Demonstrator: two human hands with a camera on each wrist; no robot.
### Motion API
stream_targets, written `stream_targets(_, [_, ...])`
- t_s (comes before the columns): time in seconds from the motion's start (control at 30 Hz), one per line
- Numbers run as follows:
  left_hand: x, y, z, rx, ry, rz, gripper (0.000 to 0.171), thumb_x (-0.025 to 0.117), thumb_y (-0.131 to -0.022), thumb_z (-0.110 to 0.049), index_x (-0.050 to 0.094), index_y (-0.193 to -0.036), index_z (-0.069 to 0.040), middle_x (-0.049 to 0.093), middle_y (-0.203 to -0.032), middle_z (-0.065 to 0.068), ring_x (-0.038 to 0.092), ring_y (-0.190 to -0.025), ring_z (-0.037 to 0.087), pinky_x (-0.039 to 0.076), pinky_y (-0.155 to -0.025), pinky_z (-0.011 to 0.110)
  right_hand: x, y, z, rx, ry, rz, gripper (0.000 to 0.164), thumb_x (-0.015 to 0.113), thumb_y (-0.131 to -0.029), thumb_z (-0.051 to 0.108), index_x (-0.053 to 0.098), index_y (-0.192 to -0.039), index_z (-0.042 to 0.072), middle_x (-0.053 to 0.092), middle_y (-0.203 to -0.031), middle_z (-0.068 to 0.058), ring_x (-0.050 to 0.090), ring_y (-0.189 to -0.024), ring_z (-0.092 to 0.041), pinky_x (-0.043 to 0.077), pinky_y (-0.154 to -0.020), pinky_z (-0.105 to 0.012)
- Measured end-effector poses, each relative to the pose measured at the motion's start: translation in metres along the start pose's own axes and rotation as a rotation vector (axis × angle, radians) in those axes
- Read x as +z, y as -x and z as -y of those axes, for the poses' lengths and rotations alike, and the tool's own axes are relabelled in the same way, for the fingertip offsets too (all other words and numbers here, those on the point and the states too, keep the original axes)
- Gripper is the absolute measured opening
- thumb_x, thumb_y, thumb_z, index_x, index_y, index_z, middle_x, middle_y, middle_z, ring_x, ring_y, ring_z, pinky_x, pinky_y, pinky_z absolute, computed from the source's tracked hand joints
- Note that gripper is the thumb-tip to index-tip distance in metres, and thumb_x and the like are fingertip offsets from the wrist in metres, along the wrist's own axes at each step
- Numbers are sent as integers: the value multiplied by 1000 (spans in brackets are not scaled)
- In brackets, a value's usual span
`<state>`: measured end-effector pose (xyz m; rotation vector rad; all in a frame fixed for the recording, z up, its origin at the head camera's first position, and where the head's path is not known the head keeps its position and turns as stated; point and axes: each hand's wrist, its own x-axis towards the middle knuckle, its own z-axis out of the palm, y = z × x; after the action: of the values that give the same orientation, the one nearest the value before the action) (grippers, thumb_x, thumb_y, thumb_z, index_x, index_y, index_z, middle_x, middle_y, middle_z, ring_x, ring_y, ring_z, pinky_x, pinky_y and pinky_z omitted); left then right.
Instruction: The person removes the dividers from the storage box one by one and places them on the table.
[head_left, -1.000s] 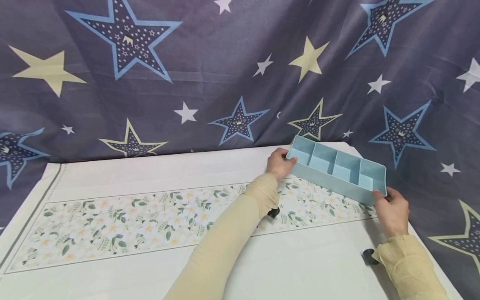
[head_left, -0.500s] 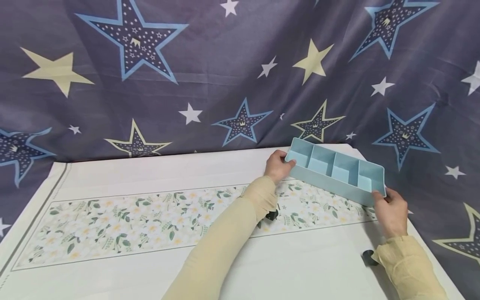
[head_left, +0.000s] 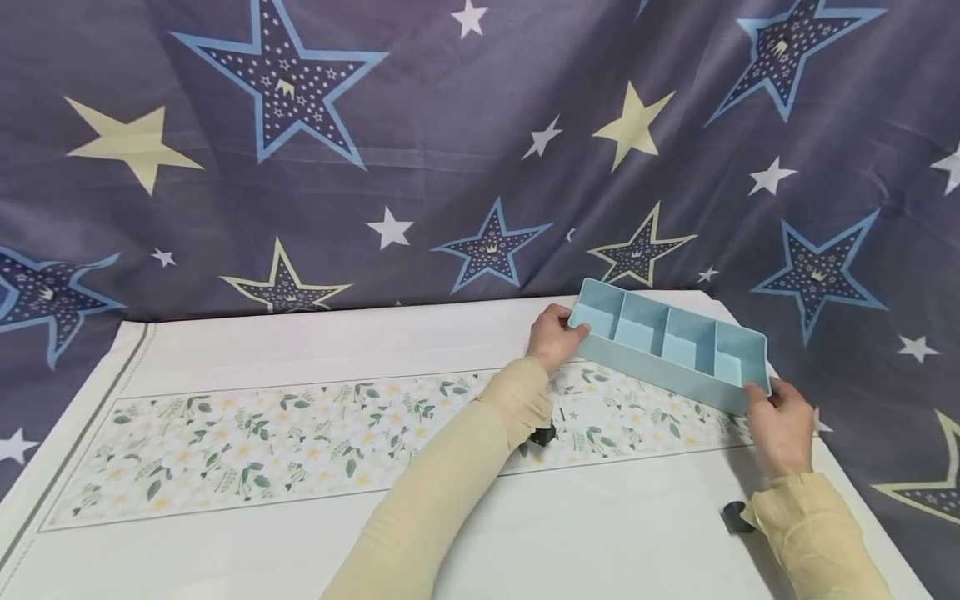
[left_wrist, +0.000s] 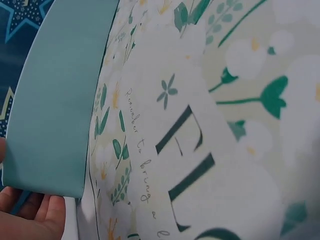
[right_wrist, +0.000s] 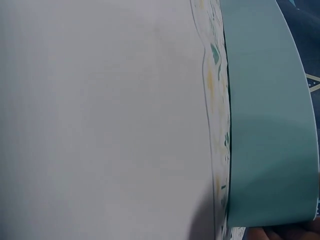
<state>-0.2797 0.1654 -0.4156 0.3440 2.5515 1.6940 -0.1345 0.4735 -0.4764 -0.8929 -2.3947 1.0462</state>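
Observation:
A light blue organizer tray (head_left: 660, 367) with several compartments in a row stands slanted at the back right of the table, nothing lying in it. My left hand (head_left: 553, 340) grips its left end, thumb over the rim and fingers beneath the corner. At the opposite end, my right hand (head_left: 782, 423) pinches the near right corner, thumb on the rim. The left wrist view shows the tray's side wall (left_wrist: 60, 100) close over the cloth, with fingers (left_wrist: 37, 212) curled at its end. In the right wrist view, fingertips (right_wrist: 285, 232) sit under the tray's lower end.
A white tablecloth (head_left: 600, 533) covers the table, with a printed floral band (head_left: 247, 450) running across it. Behind and to the right hangs a dark curtain (head_left: 450, 108) with stars, close to the tray's back edge. Black wrist camera mounts (head_left: 737, 517) hang at the sleeves.
The head view has shifted slightly, so the curtain and cloth appear farther right. Both hands keep their hold on the tray, which shows almost no movement.

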Motion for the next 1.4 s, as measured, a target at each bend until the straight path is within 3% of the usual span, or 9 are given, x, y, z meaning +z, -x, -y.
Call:
stream_targets(0.53, [-9,9,3,-18,50,-17,36,64,-81,-22,53,-109,-2,59,-105,15,50,-90,16,42,-84,30,0,10,19,-3,2,15,60,38,-90,43,33,-135,5,43,-129,-26,43,-110,-35,39,-89,-54])
stream_targets(0.9, [-17,15,8,-29,52,-27,36,64,-80,-22,53,-109,-3,59,-106,14,51,-91,16,42,-84,31,14,4,7,17,-14,18,63,34,-89,49,28,-139,11,38,-135,-20,39,-116,-32,39,-91,-54])
stream_targets(1.4, [-33,23,13,-37,70,-24,37,63,-81,-23,51,-110,-2,58,-107,16,51,-92,16,43,-85,32,21,9,19,-8,-15,26,60,36,-89,47,31,-137,11,41,-133,-19,41,-114,-31,38,-93,-52])
